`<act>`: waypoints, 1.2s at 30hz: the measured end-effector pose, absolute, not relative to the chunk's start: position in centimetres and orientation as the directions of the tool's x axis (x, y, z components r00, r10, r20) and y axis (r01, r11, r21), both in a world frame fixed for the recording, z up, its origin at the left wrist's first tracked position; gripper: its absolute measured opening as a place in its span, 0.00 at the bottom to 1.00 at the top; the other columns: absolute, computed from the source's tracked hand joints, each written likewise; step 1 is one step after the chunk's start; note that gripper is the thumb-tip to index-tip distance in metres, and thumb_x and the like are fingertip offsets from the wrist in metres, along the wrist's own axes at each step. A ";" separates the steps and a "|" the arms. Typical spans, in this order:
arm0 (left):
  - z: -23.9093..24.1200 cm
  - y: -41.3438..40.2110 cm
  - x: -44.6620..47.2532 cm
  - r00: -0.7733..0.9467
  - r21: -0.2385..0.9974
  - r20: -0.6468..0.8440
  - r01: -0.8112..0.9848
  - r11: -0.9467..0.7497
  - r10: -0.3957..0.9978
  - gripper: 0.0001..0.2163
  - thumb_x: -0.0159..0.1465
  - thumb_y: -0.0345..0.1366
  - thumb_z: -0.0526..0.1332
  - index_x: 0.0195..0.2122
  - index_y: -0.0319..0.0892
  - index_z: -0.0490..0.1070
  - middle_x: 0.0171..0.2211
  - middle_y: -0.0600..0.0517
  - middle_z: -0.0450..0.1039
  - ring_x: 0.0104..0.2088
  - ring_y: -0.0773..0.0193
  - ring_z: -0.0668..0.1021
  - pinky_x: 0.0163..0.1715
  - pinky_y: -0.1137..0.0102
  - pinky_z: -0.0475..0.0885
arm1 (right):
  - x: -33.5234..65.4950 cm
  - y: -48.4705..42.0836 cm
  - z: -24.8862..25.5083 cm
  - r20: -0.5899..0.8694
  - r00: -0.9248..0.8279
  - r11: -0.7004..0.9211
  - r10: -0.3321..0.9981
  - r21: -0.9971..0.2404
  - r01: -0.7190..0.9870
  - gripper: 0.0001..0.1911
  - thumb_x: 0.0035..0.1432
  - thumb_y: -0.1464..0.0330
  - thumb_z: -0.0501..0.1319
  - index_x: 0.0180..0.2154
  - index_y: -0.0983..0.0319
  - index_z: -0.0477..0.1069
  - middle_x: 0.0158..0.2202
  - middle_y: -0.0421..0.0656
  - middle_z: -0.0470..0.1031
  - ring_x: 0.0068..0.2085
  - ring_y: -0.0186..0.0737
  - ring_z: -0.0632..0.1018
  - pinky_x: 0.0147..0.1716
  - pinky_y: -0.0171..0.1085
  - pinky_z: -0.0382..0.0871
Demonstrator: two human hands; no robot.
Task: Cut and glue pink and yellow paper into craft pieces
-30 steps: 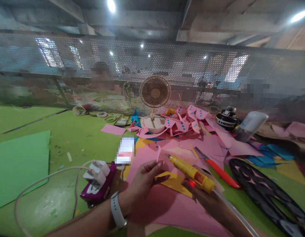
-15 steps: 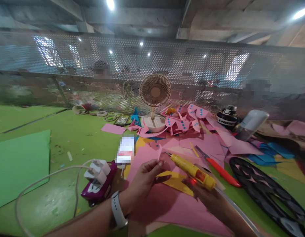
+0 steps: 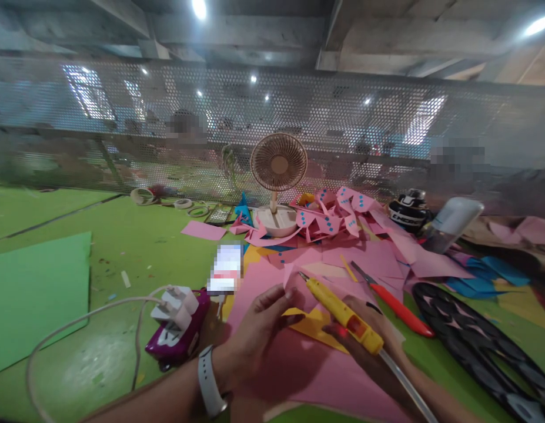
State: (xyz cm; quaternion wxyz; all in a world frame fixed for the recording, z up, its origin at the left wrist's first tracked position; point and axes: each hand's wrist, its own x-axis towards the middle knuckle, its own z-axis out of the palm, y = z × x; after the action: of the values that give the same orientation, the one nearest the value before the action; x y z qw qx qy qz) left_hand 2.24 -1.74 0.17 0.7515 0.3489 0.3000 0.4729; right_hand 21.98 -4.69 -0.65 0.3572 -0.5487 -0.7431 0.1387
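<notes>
My left hand (image 3: 267, 320), with a white watch on the wrist, pinches a small folded piece of pink paper (image 3: 290, 277) between thumb and fingers. In my right hand (image 3: 364, 329) is a yellow hot glue gun (image 3: 338, 305) with a glowing red light. Its metal nozzle points up and left, close to the pink paper; whether they touch I cannot tell. A clear glue stick (image 3: 407, 382) sticks out of its back end. Beneath both hands lie pink sheets (image 3: 281, 376) and a yellow sheet (image 3: 318, 329).
A phone (image 3: 227, 267) and a purple power strip (image 3: 179, 335) with white plugs lie left. Behind stands a small fan (image 3: 278, 163) beside folded pink paper pieces (image 3: 329, 217). On the right are red-handled scissors (image 3: 400, 308), a black tray-like piece (image 3: 475, 346) and a bottle (image 3: 452, 220).
The glue gun and my right hand have shifted slightly, the back of the hand now showing more behind the gun. My left hand still pinches the paper in nearly the same place.
</notes>
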 end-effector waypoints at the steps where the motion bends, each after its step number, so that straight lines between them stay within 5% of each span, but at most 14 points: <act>1: 0.1 -1.8 2.3 0.365 0.801 -0.122 -0.512 0.309 0.923 0.05 0.55 0.35 0.66 0.33 0.40 0.75 0.34 0.50 0.72 0.36 0.64 0.73 0.40 0.69 0.69 | 22.0 -4.7 -0.7 0.380 -0.157 0.358 0.912 -0.547 0.756 0.12 0.54 0.56 0.56 0.27 0.57 0.65 0.25 0.39 0.71 0.26 0.38 0.71 0.24 0.35 0.61; 6: -0.1 -2.0 2.2 0.351 0.765 -0.152 -0.549 0.335 0.924 0.06 0.55 0.34 0.66 0.34 0.41 0.76 0.36 0.49 0.74 0.38 0.63 0.74 0.41 0.68 0.67 | 22.4 -4.7 -1.8 0.383 -0.219 0.351 0.898 -0.321 0.879 0.09 0.55 0.58 0.56 0.31 0.56 0.65 0.30 0.40 0.73 0.28 0.41 0.74 0.25 0.36 0.62; 14: -0.2 -2.0 2.2 0.372 0.777 -0.114 -0.544 0.316 0.921 0.08 0.56 0.34 0.65 0.37 0.40 0.76 0.40 0.47 0.74 0.40 0.61 0.74 0.43 0.66 0.66 | 22.8 -5.1 -1.7 0.367 -0.419 0.529 0.831 -0.287 0.798 0.05 0.61 0.71 0.48 0.39 0.59 0.59 0.34 0.43 0.70 0.30 0.39 0.73 0.28 0.36 0.62; 20: -0.2 -2.1 2.3 0.357 0.775 -0.093 -0.560 0.293 0.929 0.07 0.56 0.33 0.64 0.35 0.39 0.77 0.37 0.48 0.75 0.38 0.62 0.74 0.44 0.66 0.67 | 23.1 -4.3 -2.7 0.453 -0.508 0.633 0.733 -0.178 0.754 0.04 0.62 0.71 0.47 0.40 0.60 0.56 0.31 0.42 0.68 0.27 0.38 0.71 0.24 0.36 0.57; 30: -0.3 -1.6 2.2 0.333 0.770 -0.082 -0.578 0.271 0.940 0.06 0.56 0.32 0.65 0.35 0.40 0.77 0.36 0.49 0.75 0.37 0.63 0.74 0.43 0.66 0.67 | 22.8 -4.5 -1.9 0.467 -0.516 0.639 0.718 -0.147 0.755 0.04 0.63 0.70 0.46 0.39 0.61 0.58 0.31 0.43 0.69 0.26 0.38 0.71 0.24 0.36 0.59; 36: -0.4 -0.8 1.9 0.243 0.757 -0.086 -0.615 0.222 0.966 0.02 0.53 0.32 0.66 0.28 0.41 0.75 0.30 0.52 0.73 0.33 0.66 0.73 0.39 0.68 0.68 | 23.4 -4.3 1.0 0.710 -0.287 0.626 0.643 -0.271 0.731 0.05 0.60 0.66 0.53 0.38 0.60 0.62 0.33 0.45 0.71 0.33 0.40 0.74 0.31 0.36 0.66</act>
State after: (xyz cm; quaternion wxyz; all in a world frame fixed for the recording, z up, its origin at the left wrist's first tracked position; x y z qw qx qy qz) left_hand 1.91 -0.84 -0.37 0.7269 0.3054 0.2874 0.5438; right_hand 23.41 -4.34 0.96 0.4152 -0.4290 -0.8005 -0.0532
